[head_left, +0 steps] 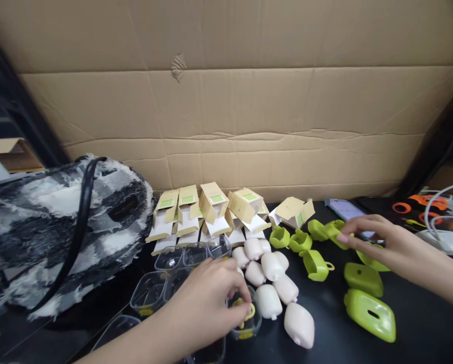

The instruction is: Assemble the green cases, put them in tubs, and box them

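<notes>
My left hand (211,290) is closed in a pinch on a small yellow piece with a ring (251,310), in the mouth of a clear plastic cup (253,327). My right hand (380,237) pinches the edge of a hollow lime-green shell (335,233) at the right. Around it lie more green shells, one with a small loop (317,266), and a green cover with an oval slot (373,318). Several whitish rounded pieces with small nubs (268,302) are heaped between my hands. Other clear cups (149,290) stand beside and partly under my left forearm.
Opened small cartons with green labels (213,202) line the back against a cardboard wall (226,106). A shaggy black-and-white bag (112,217) fills the left. A phone (347,210), orange-handled scissors (431,202) and white cables (436,202) lie at the right.
</notes>
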Demonstrator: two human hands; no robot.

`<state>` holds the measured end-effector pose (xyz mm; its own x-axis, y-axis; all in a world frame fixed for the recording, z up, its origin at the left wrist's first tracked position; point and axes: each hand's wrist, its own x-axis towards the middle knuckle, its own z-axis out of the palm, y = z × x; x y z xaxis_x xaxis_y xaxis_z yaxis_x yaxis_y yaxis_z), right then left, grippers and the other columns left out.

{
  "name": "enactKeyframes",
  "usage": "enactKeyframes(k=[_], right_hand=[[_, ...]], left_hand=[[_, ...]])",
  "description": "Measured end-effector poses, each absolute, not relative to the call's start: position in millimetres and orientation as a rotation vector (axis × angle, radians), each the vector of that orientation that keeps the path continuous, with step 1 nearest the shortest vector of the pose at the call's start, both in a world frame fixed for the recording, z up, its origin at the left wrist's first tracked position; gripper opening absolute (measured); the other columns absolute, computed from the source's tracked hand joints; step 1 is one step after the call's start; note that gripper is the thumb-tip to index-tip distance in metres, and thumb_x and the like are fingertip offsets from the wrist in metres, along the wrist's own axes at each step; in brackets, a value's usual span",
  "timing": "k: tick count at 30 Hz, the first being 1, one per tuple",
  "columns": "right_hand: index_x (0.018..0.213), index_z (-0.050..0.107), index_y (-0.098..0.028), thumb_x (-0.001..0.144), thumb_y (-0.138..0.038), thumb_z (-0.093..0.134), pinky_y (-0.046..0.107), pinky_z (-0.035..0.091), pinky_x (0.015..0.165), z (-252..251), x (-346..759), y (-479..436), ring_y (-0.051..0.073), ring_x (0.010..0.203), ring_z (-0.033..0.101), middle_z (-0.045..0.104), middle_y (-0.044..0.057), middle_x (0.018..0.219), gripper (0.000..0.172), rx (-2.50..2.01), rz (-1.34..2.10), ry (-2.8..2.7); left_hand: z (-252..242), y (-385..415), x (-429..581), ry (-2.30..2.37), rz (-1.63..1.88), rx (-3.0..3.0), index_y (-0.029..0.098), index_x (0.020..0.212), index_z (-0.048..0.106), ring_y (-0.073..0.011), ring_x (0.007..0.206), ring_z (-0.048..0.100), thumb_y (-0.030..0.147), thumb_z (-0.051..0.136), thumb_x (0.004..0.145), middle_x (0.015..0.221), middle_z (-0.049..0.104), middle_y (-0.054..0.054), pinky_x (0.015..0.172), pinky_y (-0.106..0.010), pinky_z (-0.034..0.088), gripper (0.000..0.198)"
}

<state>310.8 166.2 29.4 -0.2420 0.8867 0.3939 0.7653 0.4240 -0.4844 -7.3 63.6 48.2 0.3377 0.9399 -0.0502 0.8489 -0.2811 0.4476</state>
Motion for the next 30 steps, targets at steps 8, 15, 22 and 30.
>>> enactKeyframes(k=[8, 15, 22, 30], right_hand=[[0.082, 0.051, -0.027, 0.092, -0.057, 0.046, 0.023, 0.050, 0.066, 35.1, 264.2, 133.7, 0.015, 0.071, 0.056, 0.054, -0.003, 0.073, 0.032, -1.119, 0.536, -1.805], [0.101, 0.046, -0.031, 0.085, -0.041, 0.065, 0.024, 0.054, 0.078, 4.3, 248.4, 125.6, 0.017, 0.099, 0.061, 0.059, 0.002, 0.108, 0.027, -0.971, 0.661, -1.717], [0.116, 0.054, -0.030, 0.080, -0.029, 0.066, 0.028, 0.052, 0.092, -0.5, 234.4, 101.4, 0.020, 0.108, 0.063, 0.064, 0.003, 0.115, 0.038, -0.962, 0.711, -1.739], [0.128, 0.046, -0.044, 0.085, -0.027, 0.065, 0.027, 0.054, 0.091, -12.7, 233.4, 83.4, 0.017, 0.108, 0.065, 0.062, -0.001, 0.121, 0.051, -0.766, 0.866, -1.886]], left_hand=[[64.7, 57.0, -13.3, 1.468, 0.697, 1.919, 0.022, 0.080, 0.059, -0.0153, 0.073, 0.060, 0.022, 0.058, 0.080, 0.078, 0.067, 0.003, 0.066, -0.025, 0.044, 0.000], [56.6, 63.7, -14.3, 1.265, 0.815, 1.738, 0.021, 0.083, 0.054, -0.0130, 0.067, 0.055, 0.024, 0.059, 0.086, 0.079, 0.070, 0.001, 0.063, -0.026, 0.043, 0.007], [55.1, 62.7, -7.3, 0.922, 0.984, 1.335, 0.017, 0.077, 0.065, -0.0071, 0.064, 0.057, 0.019, 0.075, 0.077, 0.072, 0.064, 0.005, 0.063, -0.019, 0.046, 0.010], [46.1, 58.0, -6.3, 1.060, 1.278, 1.716, 0.022, 0.090, 0.073, -0.0138, 0.079, 0.065, 0.015, 0.078, 0.075, 0.085, 0.067, 0.000, 0.072, -0.022, 0.054, 0.017]])
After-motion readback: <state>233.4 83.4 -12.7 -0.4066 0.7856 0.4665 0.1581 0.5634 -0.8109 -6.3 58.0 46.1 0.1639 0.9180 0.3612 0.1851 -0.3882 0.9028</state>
